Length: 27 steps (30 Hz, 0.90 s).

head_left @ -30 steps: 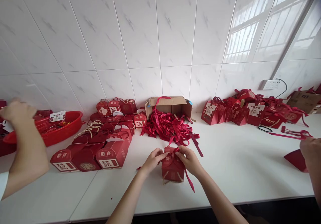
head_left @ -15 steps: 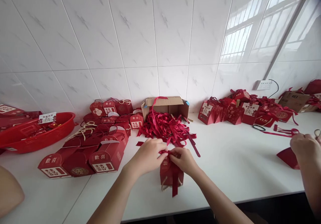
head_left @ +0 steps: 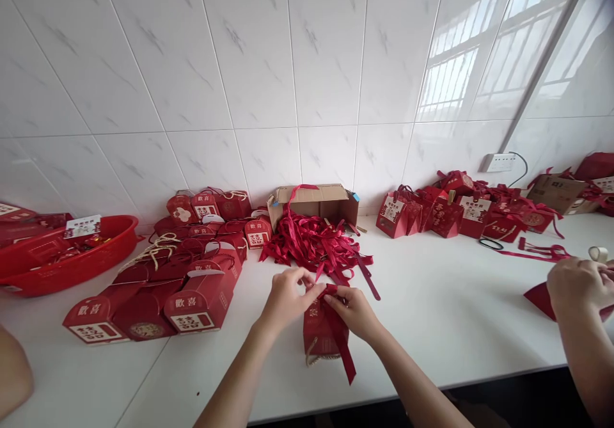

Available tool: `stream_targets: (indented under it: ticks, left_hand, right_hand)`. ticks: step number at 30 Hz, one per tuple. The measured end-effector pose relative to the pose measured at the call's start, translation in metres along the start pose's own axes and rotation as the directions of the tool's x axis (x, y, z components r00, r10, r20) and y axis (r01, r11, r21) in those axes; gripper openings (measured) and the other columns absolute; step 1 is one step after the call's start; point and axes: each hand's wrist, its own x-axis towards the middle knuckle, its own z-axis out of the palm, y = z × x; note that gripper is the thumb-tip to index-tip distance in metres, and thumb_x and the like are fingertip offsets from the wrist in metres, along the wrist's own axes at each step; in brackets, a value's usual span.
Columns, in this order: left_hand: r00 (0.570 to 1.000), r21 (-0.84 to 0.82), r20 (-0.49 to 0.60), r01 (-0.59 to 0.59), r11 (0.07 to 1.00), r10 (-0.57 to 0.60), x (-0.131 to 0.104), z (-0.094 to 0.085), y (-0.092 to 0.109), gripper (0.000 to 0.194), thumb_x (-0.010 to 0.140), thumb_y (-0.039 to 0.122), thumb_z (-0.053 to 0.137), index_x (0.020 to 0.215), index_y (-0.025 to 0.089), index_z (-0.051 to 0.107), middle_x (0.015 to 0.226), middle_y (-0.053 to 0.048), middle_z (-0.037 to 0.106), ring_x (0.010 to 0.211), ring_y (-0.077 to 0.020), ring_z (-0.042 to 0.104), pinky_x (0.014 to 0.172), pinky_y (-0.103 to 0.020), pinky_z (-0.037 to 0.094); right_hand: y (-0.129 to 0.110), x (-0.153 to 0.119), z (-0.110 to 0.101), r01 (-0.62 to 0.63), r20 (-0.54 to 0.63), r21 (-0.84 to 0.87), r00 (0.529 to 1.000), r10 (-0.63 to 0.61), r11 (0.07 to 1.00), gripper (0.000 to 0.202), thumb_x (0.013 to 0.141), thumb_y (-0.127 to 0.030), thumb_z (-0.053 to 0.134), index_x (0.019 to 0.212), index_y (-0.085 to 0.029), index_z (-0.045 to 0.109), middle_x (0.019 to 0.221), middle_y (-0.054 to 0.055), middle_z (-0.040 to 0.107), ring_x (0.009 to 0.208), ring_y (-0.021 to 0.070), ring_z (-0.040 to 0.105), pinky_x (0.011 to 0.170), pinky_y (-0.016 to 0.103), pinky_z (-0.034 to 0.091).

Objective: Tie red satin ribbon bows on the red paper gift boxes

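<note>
A small red gift box [head_left: 314, 335] with a beige cord handle lies on the white table in front of me. Across its top end runs a dark red ribbon [head_left: 343, 345], one tail hanging down over the box past its near edge. My left hand [head_left: 289, 300] is at the box's upper left, thumb and forefinger pinched on the ribbon. From the other side, my right hand [head_left: 354, 308] pinches the ribbon at the top of the box. The fingertips partly cover the ribbon where it crosses.
Behind the box, red ribbons [head_left: 311, 242] spill from a cardboard box [head_left: 316, 194]. Red gift boxes [head_left: 201, 300] stand left, beside a red basin [head_left: 115, 249]. More red bags [head_left: 446, 217] line the wall at right, near scissors [head_left: 492, 244]. Another person's hand [head_left: 575, 287] works at far right.
My hands have drawn slightly apart at the top of the box, the left opening out a little. The ribbon's hanging tail has swung to the right. The view has shifted slightly.
</note>
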Motion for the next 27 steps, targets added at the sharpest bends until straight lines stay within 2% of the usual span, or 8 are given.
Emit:
stream_targets:
  ticks: [2,5,9,12,16,19,25,27]
  left_hand:
    - [0.993,-0.125,0.092,0.088,0.988,-0.077,-0.011,0.005,-0.007,0.019,0.076,0.039,0.063,0.076,0.021,0.067,0.077,-0.001,0.069,0.075,-0.0187,0.064,0.073,-0.03,0.049]
    - [0.98,-0.264,0.11,0.188,0.946,-0.164,-0.019,0.013,-0.013,0.017,0.076,0.036,0.063,0.079,0.021,0.07,0.08,-0.003,0.072,0.079,-0.0203,0.065,0.076,-0.032,0.05]
    - [0.979,-0.351,0.085,0.205,0.914,-0.187,-0.02,0.018,-0.017,0.015,0.079,0.033,0.06,0.079,0.019,0.066,0.083,-0.003,0.07,0.084,-0.0202,0.063,0.081,-0.032,0.047]
    - [0.978,-0.428,0.095,0.208,0.879,-0.186,-0.021,0.022,-0.019,0.015,0.082,0.033,0.055,0.08,0.019,0.061,0.082,-0.003,0.066,0.083,-0.0186,0.061,0.078,-0.029,0.046]
    - [0.975,-0.511,0.118,0.223,0.83,-0.188,-0.024,0.027,-0.02,0.013,0.083,0.032,0.055,0.079,0.019,0.053,0.08,-0.001,0.06,0.08,-0.0162,0.058,0.072,-0.026,0.046]
    - [0.984,-0.495,0.083,0.178,0.851,-0.158,-0.024,0.03,-0.019,0.012,0.079,0.028,0.059,0.079,0.02,0.05,0.078,0.001,0.058,0.078,-0.0151,0.057,0.073,-0.026,0.046]
    - [0.988,-0.46,0.036,0.148,0.876,-0.148,-0.026,0.035,-0.017,0.008,0.08,0.024,0.058,0.077,0.02,0.051,0.077,0.001,0.059,0.074,-0.0139,0.056,0.072,-0.025,0.044]
    - [0.987,-0.473,0.047,0.16,0.866,-0.157,-0.027,0.037,-0.017,0.009,0.08,0.025,0.059,0.078,0.02,0.051,0.078,0.001,0.059,0.073,-0.0139,0.056,0.07,-0.025,0.044]
  right_hand:
    - [0.0,-0.002,-0.001,0.017,0.022,0.043,1.0,-0.018,0.999,0.03,0.084,-0.042,0.049,0.069,-0.017,0.057,0.065,0.001,0.058,0.059,0.0136,0.047,0.054,0.025,0.035]
    - [0.001,-0.004,-0.001,0.018,-0.026,0.133,1.0,-0.015,0.991,0.02,0.083,-0.038,0.054,0.083,-0.019,0.053,0.07,0.001,0.062,0.062,0.0142,0.049,0.058,0.025,0.036]
    - [0.005,-0.003,0.004,0.014,-0.101,0.273,0.995,0.015,0.962,0.028,0.081,-0.038,0.058,0.085,-0.023,0.035,0.065,-0.003,0.061,0.054,0.0114,0.043,0.053,0.023,0.032]
    - [0.007,-0.001,0.007,0.049,-0.114,0.291,0.993,-0.017,0.956,0.027,0.083,-0.038,0.056,0.082,-0.023,0.034,0.06,-0.005,0.057,0.05,0.0098,0.038,0.05,0.022,0.028]
    - [0.005,0.0,0.008,0.092,-0.14,0.18,0.988,-0.067,0.979,0.012,0.085,-0.032,0.052,0.088,-0.02,0.05,0.062,-0.003,0.058,0.053,0.0117,0.045,0.052,0.023,0.034]
    - [0.002,-0.002,0.007,0.077,-0.172,0.078,0.983,-0.062,0.994,0.016,0.084,-0.027,0.05,0.09,-0.018,0.061,0.074,0.003,0.065,0.061,0.0146,0.054,0.056,0.026,0.042]
    - [-0.002,-0.011,0.005,0.157,-0.145,-0.126,0.974,-0.175,0.979,0.022,0.079,-0.023,0.059,0.098,-0.019,0.069,0.087,0.007,0.062,0.073,0.0184,0.058,0.065,0.031,0.049]
    - [-0.001,-0.012,0.005,0.159,-0.175,-0.17,0.966,-0.188,0.973,0.018,0.081,-0.023,0.058,0.093,-0.019,0.071,0.09,0.009,0.06,0.081,0.021,0.058,0.072,0.035,0.05]
